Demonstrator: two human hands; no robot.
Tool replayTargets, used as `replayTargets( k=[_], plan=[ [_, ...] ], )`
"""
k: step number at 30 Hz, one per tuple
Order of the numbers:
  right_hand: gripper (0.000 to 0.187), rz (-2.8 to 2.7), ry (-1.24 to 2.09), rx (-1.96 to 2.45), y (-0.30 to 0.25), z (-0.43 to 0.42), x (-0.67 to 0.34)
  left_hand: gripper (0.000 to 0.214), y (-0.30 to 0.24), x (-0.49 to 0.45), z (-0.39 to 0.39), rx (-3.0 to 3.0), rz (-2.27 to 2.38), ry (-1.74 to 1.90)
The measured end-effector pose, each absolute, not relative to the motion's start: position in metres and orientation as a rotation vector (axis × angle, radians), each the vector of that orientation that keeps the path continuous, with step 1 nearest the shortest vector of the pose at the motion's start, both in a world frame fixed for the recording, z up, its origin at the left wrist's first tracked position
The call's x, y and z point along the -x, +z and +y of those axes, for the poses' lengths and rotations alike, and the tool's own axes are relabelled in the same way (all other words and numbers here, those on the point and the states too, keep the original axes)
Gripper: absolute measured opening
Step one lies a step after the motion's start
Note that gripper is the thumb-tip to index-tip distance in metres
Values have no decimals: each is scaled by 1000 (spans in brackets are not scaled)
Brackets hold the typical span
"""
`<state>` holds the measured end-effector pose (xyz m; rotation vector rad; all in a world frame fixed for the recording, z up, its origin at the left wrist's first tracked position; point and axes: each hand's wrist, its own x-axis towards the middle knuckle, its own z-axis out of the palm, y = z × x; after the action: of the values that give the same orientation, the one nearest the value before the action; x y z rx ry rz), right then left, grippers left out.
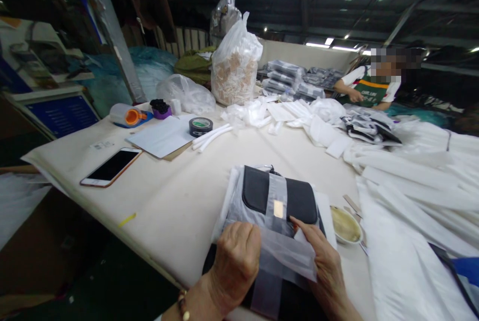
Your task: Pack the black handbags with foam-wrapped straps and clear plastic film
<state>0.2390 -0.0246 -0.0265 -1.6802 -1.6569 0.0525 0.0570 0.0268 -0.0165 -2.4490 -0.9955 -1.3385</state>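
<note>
A black bag point(299, 198) lies on the table in front of me, its flap wrapped by a translucent strip with a gold clasp showing at the middle. Across the bag's lower part, both hands stretch a second translucent plastic strip point(286, 251). My left hand point(237, 261) is closed in a fist on the strip's left end. At the other end, my right hand point(324, 256) grips the strip between thumb and fingers, its index fingertip touching the flap's lower edge. White wrapping sheet point(230, 196) shows around the bag. The fingers of my left hand are mostly hidden.
Right of the bag sits a bowl of yellowish paste point(346, 225), beside piled white sheets point(404, 241). A phone point(111, 166), black tape roll point(200, 126) and white card point(164, 136) lie left. Behind stand a filled plastic bag point(235, 71) and a co-worker point(368, 86).
</note>
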Motion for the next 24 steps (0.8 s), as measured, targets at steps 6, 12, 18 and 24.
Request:
replayTargets(
  k=[6,12,18,24],
  plan=[
    [38,-1587,151,1591,-25,-26,-239,26,-19,-73,25,2428,-962,-1293],
    [27,-1450,294,1485,-22,-28,-238,26,-24,-83,24,2417,-922,-1265],
    [36,-1149,591,1625,-18,-28,-235,24,-29,-84,25,2421,-903,-1292],
    [40,-1058,756,1496,-22,-34,-245,19,-31,-86,26,2427,-881,-1351]
  ],
)
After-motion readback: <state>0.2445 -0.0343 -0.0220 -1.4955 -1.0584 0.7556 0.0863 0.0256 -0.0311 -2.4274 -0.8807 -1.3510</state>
